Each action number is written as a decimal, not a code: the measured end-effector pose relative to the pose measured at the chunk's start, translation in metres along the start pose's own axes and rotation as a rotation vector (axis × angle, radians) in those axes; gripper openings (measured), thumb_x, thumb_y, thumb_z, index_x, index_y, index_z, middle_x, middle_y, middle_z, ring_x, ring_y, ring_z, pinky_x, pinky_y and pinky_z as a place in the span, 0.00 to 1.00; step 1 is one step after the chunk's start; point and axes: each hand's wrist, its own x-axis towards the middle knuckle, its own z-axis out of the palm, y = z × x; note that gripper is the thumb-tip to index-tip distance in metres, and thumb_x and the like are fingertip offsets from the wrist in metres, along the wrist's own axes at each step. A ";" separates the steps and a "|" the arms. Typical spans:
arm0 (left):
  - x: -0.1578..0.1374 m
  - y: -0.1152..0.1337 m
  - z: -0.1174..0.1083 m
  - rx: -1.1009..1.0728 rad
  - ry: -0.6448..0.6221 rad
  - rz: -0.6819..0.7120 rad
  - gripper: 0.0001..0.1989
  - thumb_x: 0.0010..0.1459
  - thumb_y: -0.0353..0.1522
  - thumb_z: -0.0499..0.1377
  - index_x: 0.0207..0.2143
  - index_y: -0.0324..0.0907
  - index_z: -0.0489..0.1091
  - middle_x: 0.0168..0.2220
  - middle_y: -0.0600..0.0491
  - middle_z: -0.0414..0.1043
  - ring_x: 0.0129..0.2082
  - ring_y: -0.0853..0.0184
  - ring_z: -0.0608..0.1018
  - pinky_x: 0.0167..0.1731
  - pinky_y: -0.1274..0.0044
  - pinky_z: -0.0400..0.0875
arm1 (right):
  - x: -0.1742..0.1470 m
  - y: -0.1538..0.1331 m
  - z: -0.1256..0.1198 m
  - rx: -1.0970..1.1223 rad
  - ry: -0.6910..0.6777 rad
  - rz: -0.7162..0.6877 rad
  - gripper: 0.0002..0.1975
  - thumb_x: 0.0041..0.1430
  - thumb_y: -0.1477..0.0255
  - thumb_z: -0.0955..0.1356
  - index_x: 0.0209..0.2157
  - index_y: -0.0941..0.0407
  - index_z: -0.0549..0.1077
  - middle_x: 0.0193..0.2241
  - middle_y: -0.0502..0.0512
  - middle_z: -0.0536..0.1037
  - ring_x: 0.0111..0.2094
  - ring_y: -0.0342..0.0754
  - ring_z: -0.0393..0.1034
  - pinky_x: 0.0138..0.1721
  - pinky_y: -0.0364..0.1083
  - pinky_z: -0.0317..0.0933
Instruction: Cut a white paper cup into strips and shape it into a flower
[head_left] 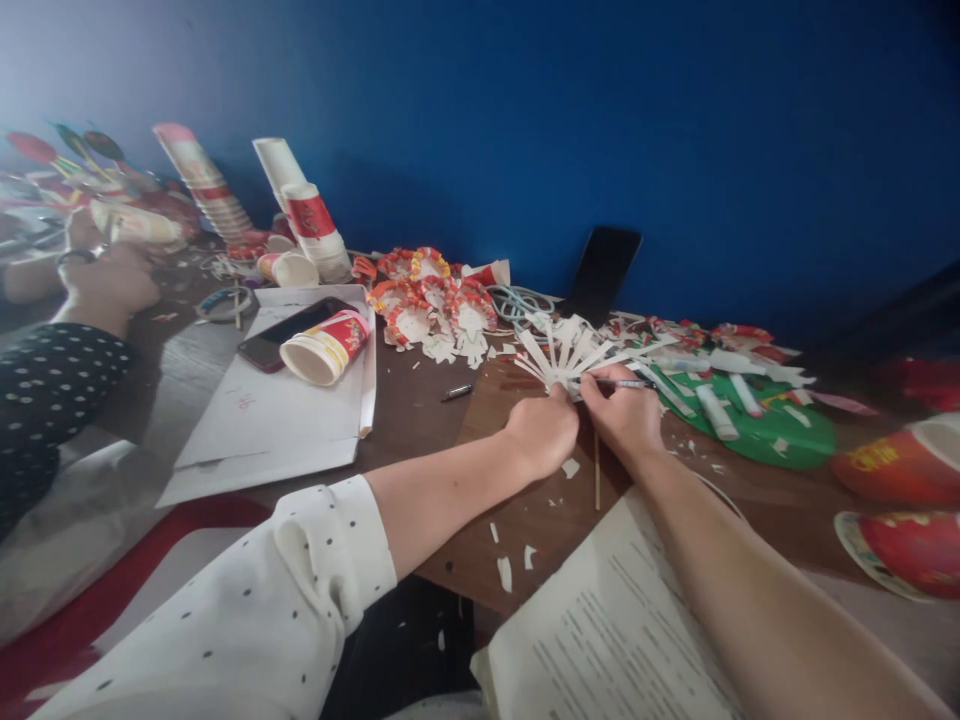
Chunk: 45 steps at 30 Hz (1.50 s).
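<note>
A white paper cup cut into fanned-out strips is pinched by my left hand, its fingers closed on the lower middle. My right hand is closed around a dark pen, whose front end reaches the base of the strips. The tip itself is too small to make out. A thin wooden stick shows below my hands. To the left on the brown table lies a small dark pen cap. White paper scraps are scattered around my forearms.
Red-and-white cut cups pile up near the blue wall, where a black phone leans. A green disc holds scraps at right. Paper cups and a white folder lie left. A co-worker's hands are far left.
</note>
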 end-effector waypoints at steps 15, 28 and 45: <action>-0.001 -0.001 -0.001 -0.019 0.012 -0.008 0.19 0.59 0.25 0.46 0.50 0.31 0.66 0.48 0.38 0.67 0.34 0.58 0.79 0.29 0.70 0.74 | 0.001 0.003 0.003 0.017 0.021 -0.008 0.14 0.55 0.60 0.64 0.32 0.54 0.76 0.29 0.57 0.80 0.32 0.53 0.74 0.35 0.48 0.62; -0.001 -0.001 0.000 -0.017 0.007 -0.011 0.19 0.59 0.24 0.46 0.51 0.31 0.66 0.47 0.37 0.67 0.35 0.57 0.79 0.29 0.71 0.74 | 0.001 0.003 0.002 0.012 0.030 0.008 0.14 0.55 0.61 0.64 0.33 0.55 0.76 0.30 0.57 0.80 0.34 0.54 0.75 0.37 0.48 0.63; -0.001 0.000 0.000 -0.036 0.020 -0.014 0.19 0.58 0.24 0.46 0.49 0.31 0.68 0.48 0.37 0.67 0.34 0.57 0.79 0.29 0.69 0.74 | 0.003 0.007 0.006 0.030 0.052 -0.001 0.14 0.55 0.61 0.64 0.32 0.55 0.76 0.29 0.57 0.80 0.33 0.54 0.74 0.36 0.49 0.63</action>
